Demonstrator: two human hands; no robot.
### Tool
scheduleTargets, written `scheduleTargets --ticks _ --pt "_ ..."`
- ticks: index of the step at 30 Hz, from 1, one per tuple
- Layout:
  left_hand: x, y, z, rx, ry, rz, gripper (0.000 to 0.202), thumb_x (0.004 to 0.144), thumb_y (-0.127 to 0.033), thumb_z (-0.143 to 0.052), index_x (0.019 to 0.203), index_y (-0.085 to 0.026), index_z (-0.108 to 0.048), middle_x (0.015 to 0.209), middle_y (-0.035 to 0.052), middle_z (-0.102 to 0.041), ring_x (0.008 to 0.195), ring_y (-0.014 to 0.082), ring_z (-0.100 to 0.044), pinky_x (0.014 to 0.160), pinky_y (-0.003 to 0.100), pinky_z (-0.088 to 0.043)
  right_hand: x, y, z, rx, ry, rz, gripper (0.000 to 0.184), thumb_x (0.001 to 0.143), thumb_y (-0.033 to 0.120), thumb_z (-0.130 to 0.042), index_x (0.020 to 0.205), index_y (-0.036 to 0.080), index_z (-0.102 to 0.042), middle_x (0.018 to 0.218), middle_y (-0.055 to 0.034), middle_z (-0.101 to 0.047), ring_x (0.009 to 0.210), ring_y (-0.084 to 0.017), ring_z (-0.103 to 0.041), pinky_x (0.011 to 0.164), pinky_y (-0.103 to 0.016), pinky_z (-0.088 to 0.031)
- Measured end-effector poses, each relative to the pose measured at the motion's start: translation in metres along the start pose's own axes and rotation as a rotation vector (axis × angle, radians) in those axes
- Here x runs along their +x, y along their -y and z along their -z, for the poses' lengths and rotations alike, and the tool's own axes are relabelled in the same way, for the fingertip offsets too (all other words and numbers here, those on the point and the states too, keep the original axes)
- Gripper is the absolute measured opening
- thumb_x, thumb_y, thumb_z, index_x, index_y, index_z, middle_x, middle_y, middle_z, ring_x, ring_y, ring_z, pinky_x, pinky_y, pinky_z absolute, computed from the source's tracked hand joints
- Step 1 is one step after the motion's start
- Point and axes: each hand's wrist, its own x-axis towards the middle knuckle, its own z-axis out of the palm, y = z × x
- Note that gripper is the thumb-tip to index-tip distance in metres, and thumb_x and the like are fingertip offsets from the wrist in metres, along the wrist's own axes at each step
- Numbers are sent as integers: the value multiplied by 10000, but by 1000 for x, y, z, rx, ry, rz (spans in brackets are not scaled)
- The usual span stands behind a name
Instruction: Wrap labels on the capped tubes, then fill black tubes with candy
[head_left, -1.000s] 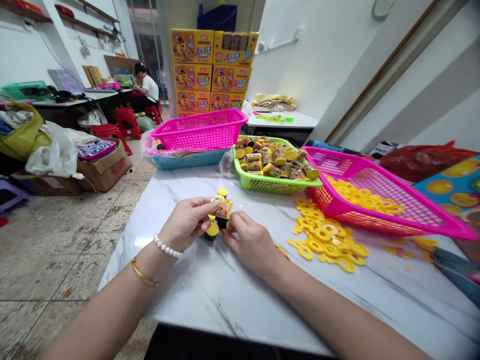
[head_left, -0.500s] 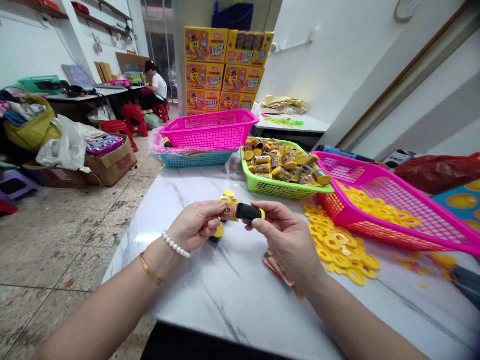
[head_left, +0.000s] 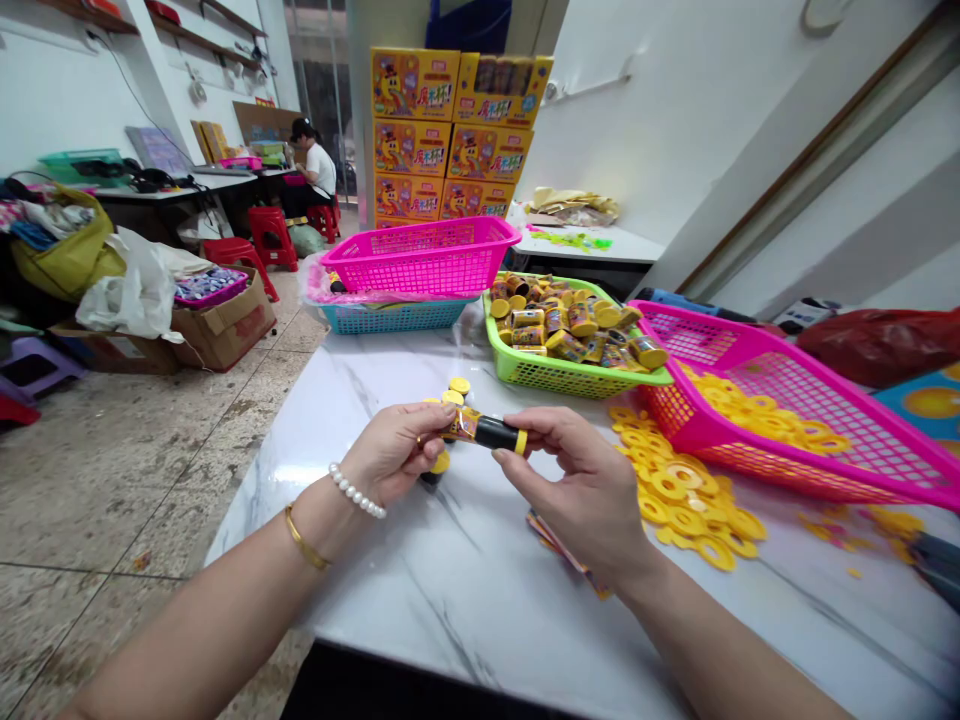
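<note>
My left hand (head_left: 397, 450), wearing a pearl bracelet and a gold bangle, pinches a shiny printed label sleeve (head_left: 463, 424). Into the sleeve's open end reaches one end of a small black cylinder (head_left: 495, 433) with a yellow cap. The fingers and thumb of my right hand (head_left: 577, 475) are closed around its capped end. Just behind and below my left fingers, several black pieces with yellow caps (head_left: 459, 385) stand on the marble-patterned table (head_left: 420, 600). A pile of flat printed sleeves (head_left: 566, 555) lies beneath my right hand, partly hidden by it.
A green basket (head_left: 577, 375) holds many labelled cylinders. To the right, a pink basket (head_left: 780, 480) contains yellow rings, with more yellow rings (head_left: 690, 500) heaped beside it. Another pink basket (head_left: 420, 265) rests on a blue one (head_left: 405, 318). A person (head_left: 319, 170) sits far back.
The black cylinder has gone a little further into the sleeve, and less of its black side shows. The sleeve has turned slightly and looks fuller. My view has shifted slightly.
</note>
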Motion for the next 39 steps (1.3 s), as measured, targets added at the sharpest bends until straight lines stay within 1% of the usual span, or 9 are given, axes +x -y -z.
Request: scheduleTargets --ticks 6,12,16,18,21,24,33,36,39 --pt "-4 3 1 201 31 -112 287 788 -362 -771 764 -84 -701 516 5 -557 393 33 -380 365 156 -186 2 2 2 -69 100 76 479 847 180 -670 1316 263 -620 878 -5 -638 675 -125 -601 656 -285 -554" --pt "-9 3 -1 397 61 -218 409 790 -497 -728 776 -89 -704 523 20 -579 398 61 -420 381 187 -270 0 1 7 -68 135 134 262 863 199 -676 1116 258 -709 917 -20 -659 713 -127 -643 645 -275 -553" --pt "-11 1 -3 429 -115 -386 431 760 -434 -775 1030 -106 -702 791 43 -658 474 42 -457 439 177 -367 1 -3 12 7 60 47 223 814 211 -742 1027 224 -676 858 -13 -675 694 -133 -643 662 -286 -564" --pt "-13 -2 -3 457 -117 -421 533 734 -391 -812 1186 -156 -656 1008 65 -660 543 43 -517 506 188 -443 4 -4 15 59 66 42 235 810 223 -755 1028 224 -670 876 -25 -684 723 -149 -662 664 -295 -570" --pt "-14 -4 -3 523 91 -334 542 730 -372 -821 1207 -170 -661 956 50 -666 630 83 -590 599 219 -500 7 -4 17 66 127 124 230 811 244 -768 1027 244 -689 896 -36 -697 777 -176 -690 693 -324 -584" --pt "-13 -3 -3 515 212 -271 367 702 -345 -834 981 -131 -727 777 19 -658 618 93 -588 603 223 -497 7 -1 18 -9 129 195 215 814 256 -774 1021 261 -715 912 -42 -711 807 -190 -705 697 -331 -596" --pt "-5 6 3 420 323 -108 405 696 -396 -854 948 -108 -720 764 48 -696 620 122 -649 614 257 -542 -2 -2 6 30 146 227 397 854 194 -741 1230 302 -674 1006 -33 -711 807 -148 -696 733 -289 -612" --pt "-4 1 5 427 284 -110 458 754 -449 -806 1072 -138 -696 871 79 -726 683 145 -675 598 260 -544 0 -5 9 -4 117 235 325 838 206 -755 1145 310 -725 1046 -48 -684 934 -190 -693 820 -337 -613" --pt "-5 -2 5 467 219 -113 443 723 -433 -829 1015 -128 -695 820 73 -722 627 131 -648 553 243 -512 4 -8 13 -34 96 232 362 830 198 -754 1173 309 -725 1055 -56 -654 968 -199 -674 859 -357 -604"
